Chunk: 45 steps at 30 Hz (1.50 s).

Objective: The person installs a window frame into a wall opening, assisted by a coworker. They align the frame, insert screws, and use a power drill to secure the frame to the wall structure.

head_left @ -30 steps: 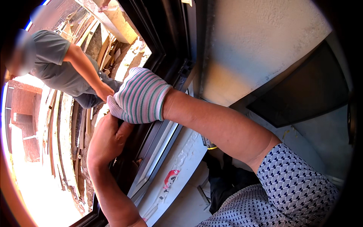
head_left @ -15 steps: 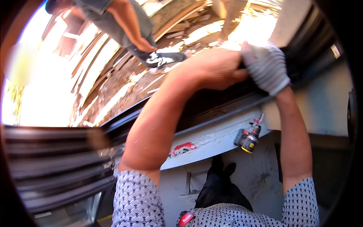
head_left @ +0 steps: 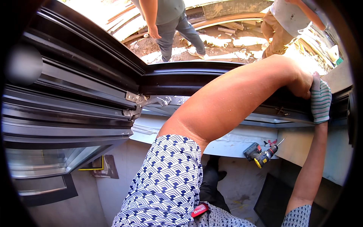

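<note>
My bare left hand (head_left: 302, 84) reaches far to the right, over the dark window frame (head_left: 166, 82). Its fingers are mostly hidden from view. Against it is my right hand (head_left: 321, 99), in a striped knit glove with its fingers curled in. What lies between the two hands is hidden. Below them, a cordless drill (head_left: 261, 154) with a long bit rests on the pale sill (head_left: 227, 138). An opened dark window sash (head_left: 68, 109) stands to the left, joined to the frame by a metal hinge arm (head_left: 151, 101).
Outside, one person (head_left: 172, 30) stands beyond the frame and another person (head_left: 281, 26) is farther right, among boards and rubble (head_left: 230, 39). Beneath the sill a dark panel (head_left: 274, 198) leans by the wall. A beige surface (head_left: 295, 145) borders the sill's right end.
My view has turned, bringing the hinge and a second person into sight. Both my hands appear farther right and lower in the picture, still together. The drill still lies on the sill.
</note>
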{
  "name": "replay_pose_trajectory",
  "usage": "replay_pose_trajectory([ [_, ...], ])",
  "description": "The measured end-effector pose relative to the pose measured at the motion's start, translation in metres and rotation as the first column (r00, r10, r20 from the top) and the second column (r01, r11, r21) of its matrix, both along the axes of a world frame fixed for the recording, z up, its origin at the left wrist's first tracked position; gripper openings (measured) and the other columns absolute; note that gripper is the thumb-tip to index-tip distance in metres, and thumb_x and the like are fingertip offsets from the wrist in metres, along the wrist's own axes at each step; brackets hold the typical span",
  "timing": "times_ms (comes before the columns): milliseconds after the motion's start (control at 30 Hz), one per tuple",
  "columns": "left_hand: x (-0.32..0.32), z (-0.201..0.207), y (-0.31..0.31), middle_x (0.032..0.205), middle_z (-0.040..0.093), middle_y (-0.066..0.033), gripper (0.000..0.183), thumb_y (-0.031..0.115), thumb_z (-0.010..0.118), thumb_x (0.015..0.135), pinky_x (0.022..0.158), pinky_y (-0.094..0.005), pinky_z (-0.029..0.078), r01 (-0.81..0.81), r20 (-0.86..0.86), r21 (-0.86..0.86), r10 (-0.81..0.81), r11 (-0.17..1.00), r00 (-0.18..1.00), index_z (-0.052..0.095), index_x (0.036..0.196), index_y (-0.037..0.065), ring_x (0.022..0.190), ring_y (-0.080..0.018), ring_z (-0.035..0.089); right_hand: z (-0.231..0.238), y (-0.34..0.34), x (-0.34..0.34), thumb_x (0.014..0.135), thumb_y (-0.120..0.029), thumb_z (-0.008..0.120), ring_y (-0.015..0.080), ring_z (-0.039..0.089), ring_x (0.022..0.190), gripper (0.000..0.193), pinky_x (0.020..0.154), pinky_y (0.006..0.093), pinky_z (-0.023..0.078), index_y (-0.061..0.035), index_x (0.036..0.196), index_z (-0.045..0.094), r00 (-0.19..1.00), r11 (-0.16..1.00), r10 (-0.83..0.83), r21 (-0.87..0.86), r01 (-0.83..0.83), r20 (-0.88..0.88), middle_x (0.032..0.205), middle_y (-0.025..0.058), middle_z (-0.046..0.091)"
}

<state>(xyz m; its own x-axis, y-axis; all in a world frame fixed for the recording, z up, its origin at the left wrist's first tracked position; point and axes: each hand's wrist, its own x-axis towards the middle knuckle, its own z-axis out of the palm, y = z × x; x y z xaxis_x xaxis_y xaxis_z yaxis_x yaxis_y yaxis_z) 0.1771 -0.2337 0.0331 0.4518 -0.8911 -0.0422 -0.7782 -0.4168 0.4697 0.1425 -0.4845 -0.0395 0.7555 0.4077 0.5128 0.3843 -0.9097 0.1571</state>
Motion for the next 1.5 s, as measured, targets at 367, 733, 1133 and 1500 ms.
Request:
replay_pose_trajectory([
  [367, 0.002, 0.001, -0.001, 0.123, 0.073, -0.0237, 0.053, 0.043, 0.064, 0.099, 0.105, -0.0424, 0.049, 0.048, 0.084, -0.035, -0.045, 0.998, 0.995, 0.073, 0.124, -0.002, 0.121, -0.0362, 0.067, 0.000, -0.006, 0.001, 0.112, -0.020, 0.049, 0.0333, 0.058, 0.071, 0.026, 0.069, 0.0423, 0.052, -0.0085, 0.132, 0.062, 0.994, 0.996, 0.014, -0.094, -0.003, 0.112, 0.087, 0.0165, 0.066],
  [733, -0.007, 0.010, 0.013, 0.126, 0.073, -0.0214, 0.052, 0.044, 0.066, 0.097, 0.107, -0.0414, 0.049, -0.024, 0.086, -0.013, 0.025, 1.000, 0.996, 0.073, 0.126, 0.001, 0.122, -0.0346, 0.067, 0.008, 0.030, -0.005, 0.115, -0.040, 0.041, 0.0394, 0.053, 0.069, 0.052, 0.070, 0.0467, 0.047, 0.0003, 0.096, 0.068, 0.996, 0.977, -0.091, 0.190, 0.094, -0.023, 0.078, 0.0230, 0.062],
  [1133, -0.006, 0.013, 0.000, 0.123, 0.074, -0.0211, 0.051, 0.045, 0.066, 0.096, 0.104, -0.0419, 0.051, 0.016, 0.087, -0.045, -0.012, 0.999, 0.996, 0.075, 0.123, 0.002, 0.120, -0.0347, 0.068, 0.003, -0.016, -0.002, 0.114, -0.020, 0.046, 0.0279, 0.055, 0.071, 0.026, 0.069, 0.0388, 0.050, -0.0085, 0.131, 0.062, 0.997, 0.997, -0.076, -0.017, 0.076, -0.020, 0.083, 0.0128, 0.063],
  [1500, -0.005, 0.012, -0.008, 0.123, 0.074, -0.0212, 0.049, 0.042, 0.070, 0.093, 0.104, -0.0415, 0.050, 0.037, 0.075, -0.139, -0.026, 0.990, 0.997, 0.075, 0.122, 0.003, 0.120, -0.0347, 0.068, 0.005, -0.036, -0.006, 0.108, -0.009, 0.052, 0.0270, 0.057, 0.077, 0.032, 0.071, 0.0375, 0.052, -0.0084, 0.140, 0.055, 0.995, 0.991, -0.099, -0.090, 0.097, -0.021, 0.090, 0.0122, 0.062],
])
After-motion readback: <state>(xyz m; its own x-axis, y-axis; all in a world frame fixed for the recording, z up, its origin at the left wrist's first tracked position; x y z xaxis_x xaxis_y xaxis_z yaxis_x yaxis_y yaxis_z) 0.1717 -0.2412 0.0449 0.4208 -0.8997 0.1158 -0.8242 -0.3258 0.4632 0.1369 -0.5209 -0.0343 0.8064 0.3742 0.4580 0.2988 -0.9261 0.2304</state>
